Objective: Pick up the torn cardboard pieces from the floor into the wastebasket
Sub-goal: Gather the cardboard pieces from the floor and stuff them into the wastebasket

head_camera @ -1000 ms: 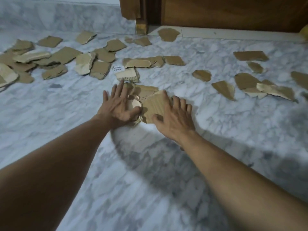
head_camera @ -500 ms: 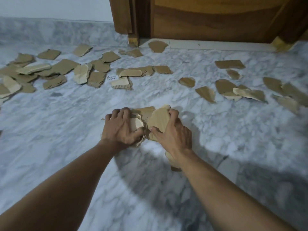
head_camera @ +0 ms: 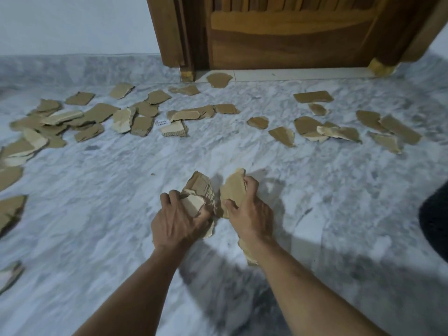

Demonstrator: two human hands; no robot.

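So you've got two hands in the shot and both are busy. Your left hand point(head_camera: 179, 219) has its grip curled around a small stack of cardboard point(head_camera: 200, 189). I count at least two pieces in it, a pale one on top and a corrugated one behind, and the blur hides any more. Your right hand point(head_camera: 252, 214) has its grip closed on one tan piece point(head_camera: 234, 187), thumb in front and fingers behind, and a second scrap point(head_camera: 247, 252) pokes out under that wrist. Both handfuls are held up off the marble floor point(head_camera: 121, 202), just beside each other.

The rest of the torn cardboard is spread on the floor farther out:
- The left pile point(head_camera: 97, 112) is overlapping heavily. It's well over a dozen pieces, and I can't give an exact number.
- Three more pieces sit along the left edge, the middle one here point(head_camera: 11, 209).
- There are roughly five in the middle, including one with a white label point(head_camera: 162, 122) and one lone piece point(head_camera: 219, 80) right at the door sill.
- The right group point(head_camera: 339, 133) has about nine, a few of them touching.

One wooden door point(head_camera: 291, 40) stands behind it all. There's also one dark shape point(head_camera: 436, 214) cut off at the right edge, and I can't tell what it is.
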